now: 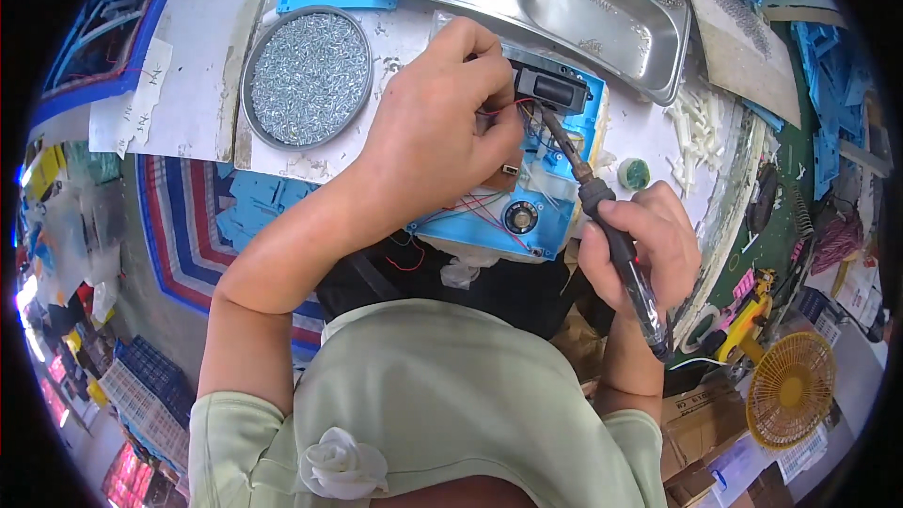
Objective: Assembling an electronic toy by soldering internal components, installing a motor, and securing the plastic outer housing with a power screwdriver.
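Note:
My right hand [649,246] grips a soldering iron [616,240] by its black handle. Its metal tip points up and left, to the wires beside a black part on a blue plastic housing [555,216]. Over the housing's left side, my left hand [442,118] is closed, thumb and fingers pinching a thin red wire [517,103]; the fingertips are partly hidden. A black rectangular module [553,89] sits at the housing's far side. Nearer me in the housing are a small round speaker [520,216], a brown circuit board [508,174] and several loose wires.
A round tray of small silver screws [308,75] stands to the left. A steel compartment tray [536,0] lies beyond the housing. White plastic pieces [696,136] and a small green-topped round container [633,174] are at the right; a yellow fan [790,390] stands lower right.

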Demonstrator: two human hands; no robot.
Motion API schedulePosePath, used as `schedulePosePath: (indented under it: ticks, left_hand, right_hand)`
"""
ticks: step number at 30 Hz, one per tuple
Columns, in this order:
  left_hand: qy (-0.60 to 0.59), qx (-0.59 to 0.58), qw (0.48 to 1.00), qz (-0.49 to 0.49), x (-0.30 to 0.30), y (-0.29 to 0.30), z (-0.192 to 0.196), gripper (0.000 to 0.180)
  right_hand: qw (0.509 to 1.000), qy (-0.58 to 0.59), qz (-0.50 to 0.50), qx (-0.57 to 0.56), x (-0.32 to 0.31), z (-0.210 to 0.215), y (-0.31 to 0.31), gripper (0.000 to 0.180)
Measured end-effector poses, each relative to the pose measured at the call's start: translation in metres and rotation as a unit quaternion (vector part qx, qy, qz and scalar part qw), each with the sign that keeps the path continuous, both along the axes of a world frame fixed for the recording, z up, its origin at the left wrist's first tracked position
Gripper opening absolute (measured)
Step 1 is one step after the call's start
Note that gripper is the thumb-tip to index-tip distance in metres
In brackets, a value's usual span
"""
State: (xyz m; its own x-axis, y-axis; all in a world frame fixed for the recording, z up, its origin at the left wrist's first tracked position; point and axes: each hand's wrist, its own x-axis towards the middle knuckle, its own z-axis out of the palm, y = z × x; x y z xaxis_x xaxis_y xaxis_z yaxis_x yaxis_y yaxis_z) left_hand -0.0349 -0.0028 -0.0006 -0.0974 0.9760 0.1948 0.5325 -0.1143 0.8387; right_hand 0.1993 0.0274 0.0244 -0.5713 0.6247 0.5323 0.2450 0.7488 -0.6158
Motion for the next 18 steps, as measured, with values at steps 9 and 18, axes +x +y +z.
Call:
schedulePosePath:
  ticks: [9,18]
  left_hand:
    - [0.02,0.03,0.999,-0.002,-0.001,0.0,-0.002,0.011]
    - [0.022,0.023,0.999,0.004,0.0,0.001,-0.002,0.011]
  right_hand:
    - [0.999,-0.026,0.02,0.031,0.004,0.003,0.002,0.039]
    - [0.999,-0.039,0.027,-0.016,0.009,0.003,0.004,0.03]
